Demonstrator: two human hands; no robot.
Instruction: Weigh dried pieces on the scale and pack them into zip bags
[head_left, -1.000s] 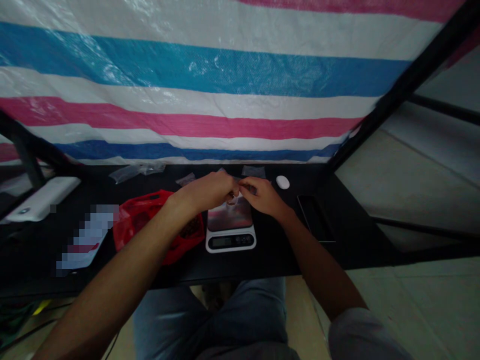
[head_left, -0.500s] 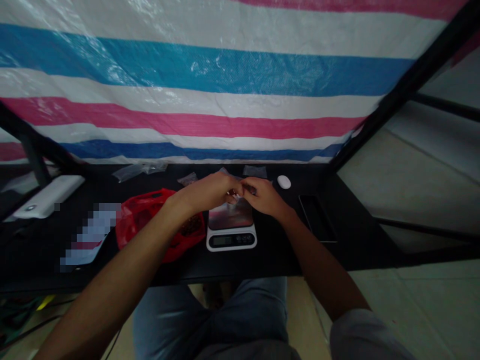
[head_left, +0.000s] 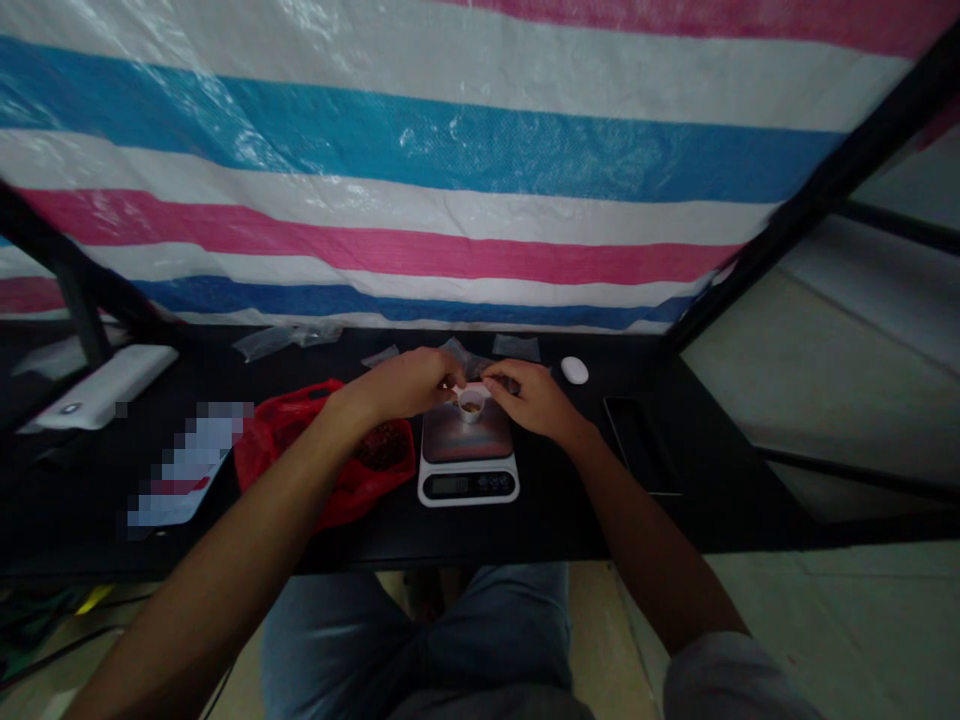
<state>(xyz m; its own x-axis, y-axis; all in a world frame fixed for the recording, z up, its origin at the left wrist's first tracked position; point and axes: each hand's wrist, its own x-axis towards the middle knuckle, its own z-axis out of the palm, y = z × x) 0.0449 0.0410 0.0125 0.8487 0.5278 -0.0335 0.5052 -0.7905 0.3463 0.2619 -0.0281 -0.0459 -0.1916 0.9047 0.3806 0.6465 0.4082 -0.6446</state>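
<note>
Flanking a small white cup [head_left: 471,406], the left hand [head_left: 401,385] and right hand [head_left: 529,402] were held narrow, fingers curled at the rim; any grip could not be told, and neither hand was clearly nearer. Brown bits [head_left: 470,407] were seen inside. The cup stood on a digital scale [head_left: 461,486]; a red plastic bag [head_left: 270,435] lay left on the black surface [head_left: 375,545].

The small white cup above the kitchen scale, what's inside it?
A small heap of brown bits lies inside the white cup, between the left hand and the right hand. They are too small and dim to identify, and they cover the cup's bottom.
</note>
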